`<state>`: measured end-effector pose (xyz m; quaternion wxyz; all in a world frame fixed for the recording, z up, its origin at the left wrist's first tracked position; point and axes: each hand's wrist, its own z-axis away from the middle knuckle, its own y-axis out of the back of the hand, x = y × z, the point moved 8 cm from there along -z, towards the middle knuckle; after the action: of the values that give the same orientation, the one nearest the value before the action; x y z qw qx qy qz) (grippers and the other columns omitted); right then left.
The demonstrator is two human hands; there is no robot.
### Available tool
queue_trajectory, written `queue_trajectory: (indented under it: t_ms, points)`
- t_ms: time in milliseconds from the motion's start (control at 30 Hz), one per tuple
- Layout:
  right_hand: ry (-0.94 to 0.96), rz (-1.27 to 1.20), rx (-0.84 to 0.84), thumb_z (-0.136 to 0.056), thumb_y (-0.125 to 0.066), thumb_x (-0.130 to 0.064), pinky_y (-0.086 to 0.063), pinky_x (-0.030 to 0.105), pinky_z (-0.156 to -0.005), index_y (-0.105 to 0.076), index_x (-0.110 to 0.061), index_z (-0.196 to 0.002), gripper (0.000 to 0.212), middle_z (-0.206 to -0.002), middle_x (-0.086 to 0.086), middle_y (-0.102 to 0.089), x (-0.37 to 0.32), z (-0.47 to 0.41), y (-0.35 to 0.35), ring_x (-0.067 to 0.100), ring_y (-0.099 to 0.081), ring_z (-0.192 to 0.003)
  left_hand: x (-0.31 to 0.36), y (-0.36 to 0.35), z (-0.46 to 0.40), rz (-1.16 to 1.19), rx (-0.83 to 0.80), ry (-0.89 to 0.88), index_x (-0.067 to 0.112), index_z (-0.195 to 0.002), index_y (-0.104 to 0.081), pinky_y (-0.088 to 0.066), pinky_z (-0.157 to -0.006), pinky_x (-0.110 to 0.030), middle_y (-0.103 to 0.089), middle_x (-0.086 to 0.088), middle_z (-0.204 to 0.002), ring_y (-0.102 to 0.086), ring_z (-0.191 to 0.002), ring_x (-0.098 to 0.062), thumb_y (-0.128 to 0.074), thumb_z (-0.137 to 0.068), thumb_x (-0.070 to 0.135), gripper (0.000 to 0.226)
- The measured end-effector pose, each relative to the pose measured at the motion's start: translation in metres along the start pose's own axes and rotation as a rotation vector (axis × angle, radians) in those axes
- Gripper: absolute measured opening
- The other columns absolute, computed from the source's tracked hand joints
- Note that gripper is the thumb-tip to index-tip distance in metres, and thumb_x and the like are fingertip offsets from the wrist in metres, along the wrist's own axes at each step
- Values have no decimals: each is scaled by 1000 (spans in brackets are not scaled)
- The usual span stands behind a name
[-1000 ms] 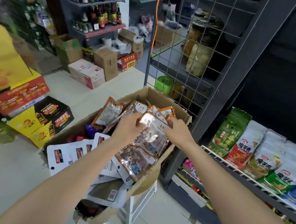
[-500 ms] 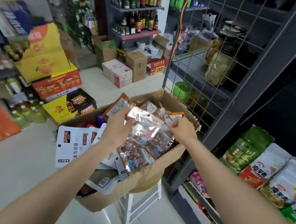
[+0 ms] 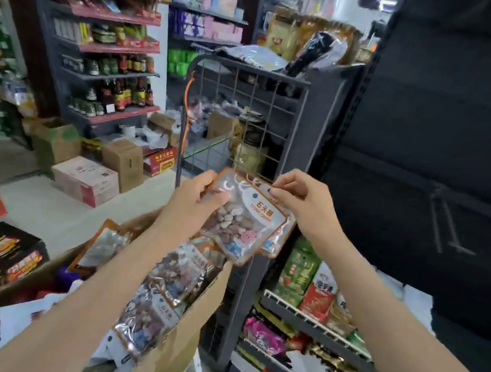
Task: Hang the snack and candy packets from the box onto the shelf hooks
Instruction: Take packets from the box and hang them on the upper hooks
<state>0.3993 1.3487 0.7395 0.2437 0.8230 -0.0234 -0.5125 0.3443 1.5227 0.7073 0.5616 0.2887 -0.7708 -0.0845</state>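
Both hands grip one bunch of candy packets (image 3: 244, 217) at frame centre: left hand (image 3: 195, 202) clamps the left edge, right hand (image 3: 295, 198) pinches the top-right corner. Long axis hangs down-right from the grip. Dark shelf panel (image 3: 436, 151) fills the right of frame, open room there; hook (image 3: 445, 217) right of the right hand, so that hand's nearer. Wire rack (image 3: 250, 106) behind. Box (image 3: 184, 321) lower centre, more packets inside.

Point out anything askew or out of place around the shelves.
Cardboard boxes sit scattered on the aisle floor, some open. The candy packets, gripped by left hand and right hand, look undamaged.
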Motion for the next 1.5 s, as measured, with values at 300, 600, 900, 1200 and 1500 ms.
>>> queue_trajectory:
  t_ms: [300,600,900,1200,1500]
  points:
    - [-52,-209,417,-86,-69,-17,-51,19,-61,-69,-13,-84,4,-78,-1,-70,-31,40,182,7,-66,-72,153,-95,-55,256,22,-197,9,-84,-53,-50,-79,-53,-65,-10,-82,-62,-81,-26,-58,-88,22,14]
    - [-100,-346,341,-97,-50,-37,-52,38,-84,-72,-5,-93,39,-93,14,-73,-33,20,286,26,-69,-86,241,-153,-91,470,147,-102,13,-85,-56,-55,-77,-49,-66,-9,-88,-64,-81,-23,-54,-94,14,9]
    - [218,-27,808,-94,-56,-34,-33,34,-55,-34,-7,-55,52,-56,13,-37,-63,14,384,23,-34,-54,305,-182,-121,477,137,-155,15,-87,-58,-56,-75,-38,-68,-5,-92,-66,-86,-19,-56,-93,23,10]
    - [176,39,906,-96,-53,-26,-22,24,-47,-24,-16,-56,50,-53,-1,-25,-73,-20,437,12,-21,-50,335,-181,-146,241,276,-230,13,-93,-51,-45,-62,-21,-61,-7,-100,-60,-90,-17,-48,-95,16,5]
    - [204,245,902,-97,-51,-22,-19,21,-43,-28,-12,-54,50,-52,0,-25,-74,-30,449,12,-19,-49,352,-188,-152,195,278,-271,12,-90,-47,-36,-45,-11,-55,-1,-90,-51,-70,-6,-46,-96,17,8]
